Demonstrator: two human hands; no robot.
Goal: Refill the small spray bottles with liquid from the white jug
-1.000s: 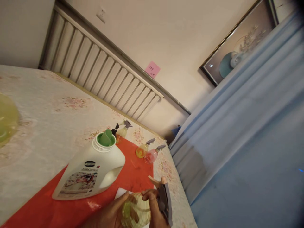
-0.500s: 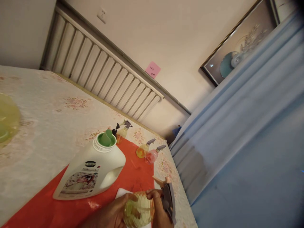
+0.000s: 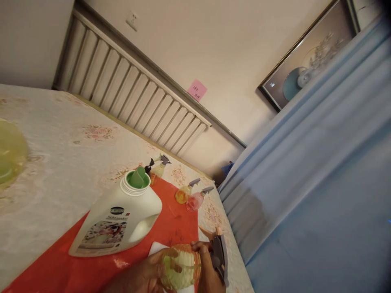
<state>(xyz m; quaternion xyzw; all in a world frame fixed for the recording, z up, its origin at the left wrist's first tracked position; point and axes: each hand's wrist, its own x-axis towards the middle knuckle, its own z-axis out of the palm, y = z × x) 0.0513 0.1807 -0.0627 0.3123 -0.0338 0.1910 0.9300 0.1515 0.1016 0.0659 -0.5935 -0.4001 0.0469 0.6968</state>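
Note:
Low in the view, my left hand (image 3: pixel 149 270) wraps round the yellow-green ribbed body of a spray bottle (image 3: pixel 183 266), which is tipped on its side. My right hand (image 3: pixel 207 268) grips the same bottle at its neck, beside the grey and orange trigger head (image 3: pixel 220 256). Part of a white cloth or pad (image 3: pixel 155 247) shows behind the bottle. To the left stands a large white detergent jug (image 3: pixel 117 219) with no cap on and a green pouring spout (image 3: pixel 138 178) in its mouth. A red mat (image 3: pixel 165 203) lies under these things.
Beyond the mat's right side stand a yellow spray bottle (image 3: pixel 183 194) and a pink spray bottle (image 3: pixel 195 200). Another spray bottle (image 3: pixel 158 171) is behind the jug. A yellow translucent basin (image 3: pixel 12 150) sits at far left on the flowered tablecloth (image 3: pixel 61 162). A blue curtain (image 3: pixel 305 183) hangs at right.
Both hands and the spray bottle have shifted slightly to the right. The grip looks the same, and the jug and other bottles have stayed in place.

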